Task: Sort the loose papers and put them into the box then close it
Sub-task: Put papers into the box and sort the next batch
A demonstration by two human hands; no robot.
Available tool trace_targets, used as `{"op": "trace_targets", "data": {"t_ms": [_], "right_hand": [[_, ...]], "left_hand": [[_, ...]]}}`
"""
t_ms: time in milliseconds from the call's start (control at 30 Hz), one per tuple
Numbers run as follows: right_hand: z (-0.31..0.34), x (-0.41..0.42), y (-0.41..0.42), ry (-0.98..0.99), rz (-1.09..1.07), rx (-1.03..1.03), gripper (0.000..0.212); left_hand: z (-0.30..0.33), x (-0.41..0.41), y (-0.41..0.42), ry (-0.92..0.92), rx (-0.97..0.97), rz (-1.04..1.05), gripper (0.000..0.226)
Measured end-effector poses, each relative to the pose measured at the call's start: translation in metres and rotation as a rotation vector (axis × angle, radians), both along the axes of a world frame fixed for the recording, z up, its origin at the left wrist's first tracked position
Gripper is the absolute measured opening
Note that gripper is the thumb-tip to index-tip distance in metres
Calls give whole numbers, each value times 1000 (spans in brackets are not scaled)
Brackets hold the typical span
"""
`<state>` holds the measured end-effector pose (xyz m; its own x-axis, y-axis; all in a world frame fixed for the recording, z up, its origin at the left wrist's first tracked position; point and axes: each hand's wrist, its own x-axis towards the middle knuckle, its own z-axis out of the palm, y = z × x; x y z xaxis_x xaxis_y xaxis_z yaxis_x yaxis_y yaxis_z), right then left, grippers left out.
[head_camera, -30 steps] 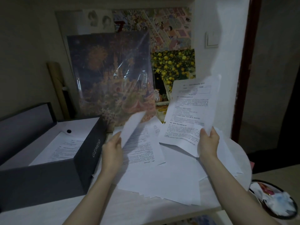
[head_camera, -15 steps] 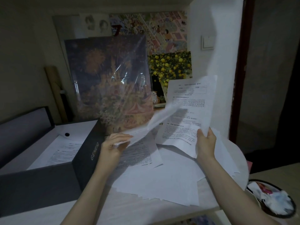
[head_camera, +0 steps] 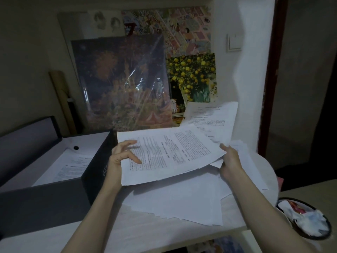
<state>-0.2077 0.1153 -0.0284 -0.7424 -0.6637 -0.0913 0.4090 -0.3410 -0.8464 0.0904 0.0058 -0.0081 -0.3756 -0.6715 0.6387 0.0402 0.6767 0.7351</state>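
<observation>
Dim rm; posters (head_camera: 125, 88) vs wall, light switch (head_camera: 234, 42).

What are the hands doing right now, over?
Left hand and right hand both hold printed sheets. Box open, one paper inside. Loose pile waits on table. Nothing blocking.

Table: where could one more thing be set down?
Bare table shows along the front edge, below the box and left of the paper pile. The right half is crowded with loose sheets. Inside the box, one sheet lies flat.
</observation>
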Motion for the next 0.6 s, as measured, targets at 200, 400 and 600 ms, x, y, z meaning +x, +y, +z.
{"op": "trace_targets", "data": {"t_ms": [200, 400, 600], "right_hand": [[-2, -2, 9, 138, 238, 46, 37], [-1, -3, 9, 194, 180, 30, 42], [3, 7, 10, 157, 58, -108, 39]], "left_hand": [[-1, 0, 5, -66, 61, -60, 34], [-6, -17, 13, 116, 242, 9, 51], [-15, -36, 17, -61, 495, -252, 60]]}}
